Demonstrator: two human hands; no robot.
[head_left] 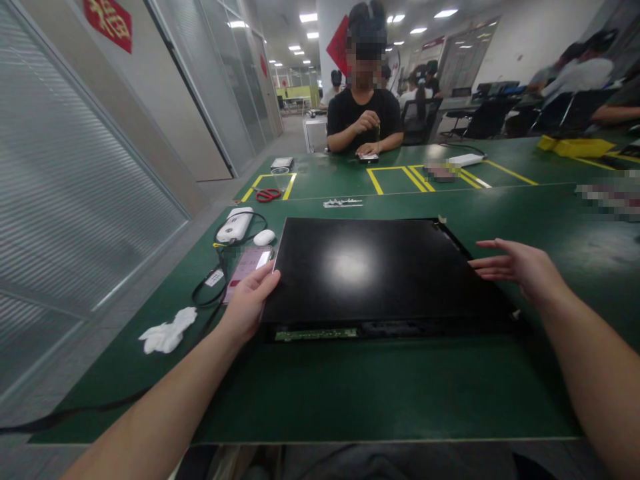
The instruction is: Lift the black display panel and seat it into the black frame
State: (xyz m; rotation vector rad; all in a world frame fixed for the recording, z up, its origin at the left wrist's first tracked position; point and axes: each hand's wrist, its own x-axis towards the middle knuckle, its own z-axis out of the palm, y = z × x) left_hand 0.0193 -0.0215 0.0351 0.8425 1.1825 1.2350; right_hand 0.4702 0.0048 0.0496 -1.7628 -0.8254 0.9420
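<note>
A black LCD panel [360, 273] lies before me, with a green circuit board strip [316, 334] along its near edge. Beneath its right side, part of a black frame [453, 240] shows. My left hand [251, 297] holds the panel's left edge, thumb on top and the other fingers partly hidden. At the right edge, my right hand [520, 270] is open with its fingers stretched out; whether the fingertips touch the edge I cannot tell.
Left of the panel are a phone [245, 270], a white oval object [264, 238], a white device [235, 225], black cable and crumpled white tissue [169, 331]. Red-handled scissors [269, 195] lie farther back on the green table [380, 393]. Across it sits a co-worker [364, 113].
</note>
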